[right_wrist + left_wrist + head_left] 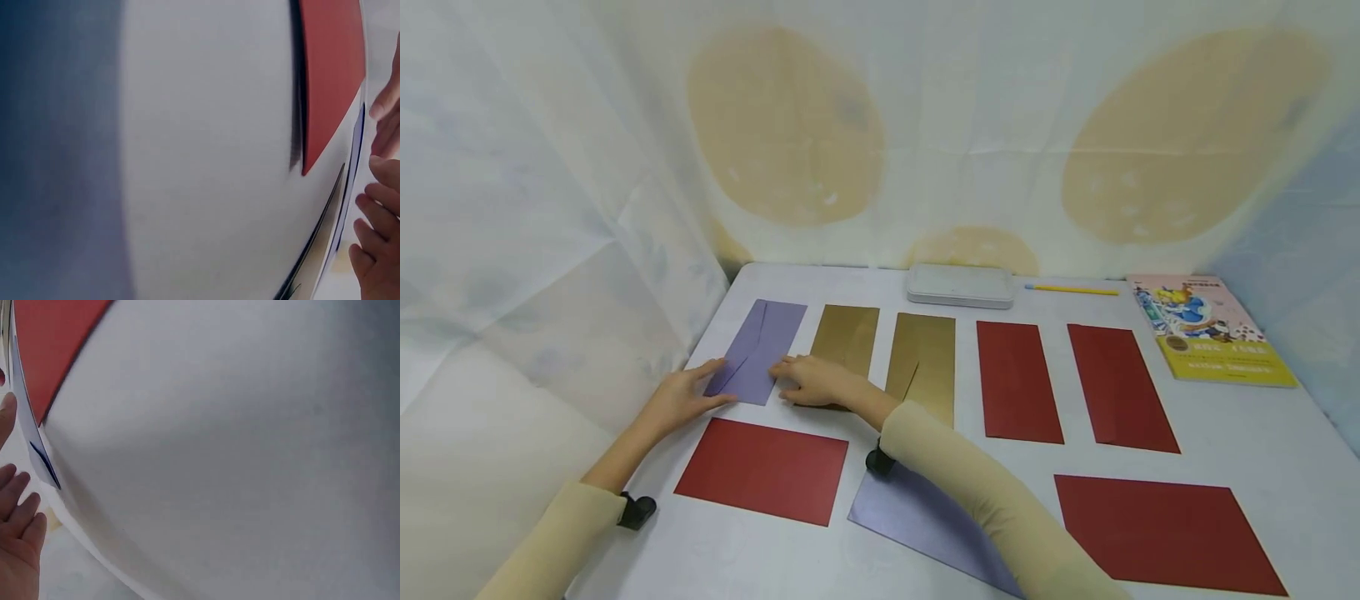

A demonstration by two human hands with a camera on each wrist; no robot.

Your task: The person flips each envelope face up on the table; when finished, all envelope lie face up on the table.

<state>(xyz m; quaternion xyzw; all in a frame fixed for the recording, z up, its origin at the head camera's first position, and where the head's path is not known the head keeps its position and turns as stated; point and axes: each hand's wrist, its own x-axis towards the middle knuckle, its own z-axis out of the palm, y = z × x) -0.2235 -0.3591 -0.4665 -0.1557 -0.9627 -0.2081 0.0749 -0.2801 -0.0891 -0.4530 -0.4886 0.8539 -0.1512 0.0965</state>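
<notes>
A lavender envelope [767,337] with a slanting flap line lies at the far left of the table. At its lower left edge is my left hand [677,404], thumb and fingers spread apart. My right hand [820,382] is by the envelope's right edge, its fingertips at or very near that edge. Under and behind the right hand lies a gold envelope [848,333], partly covered. In the left wrist view the left hand [22,540] has relaxed fingers beside the envelope. The right wrist view has the right hand [378,237] with fingers lightly bent and nothing gripped.
A second gold envelope [934,350] and red envelopes [1018,383] lie to the right; another red one [767,471] is nearer. My right forearm partly covers a larger lavender envelope [917,517]. Behind are a pale case [960,285], a yellow pencil [1071,290] and a book [1210,329].
</notes>
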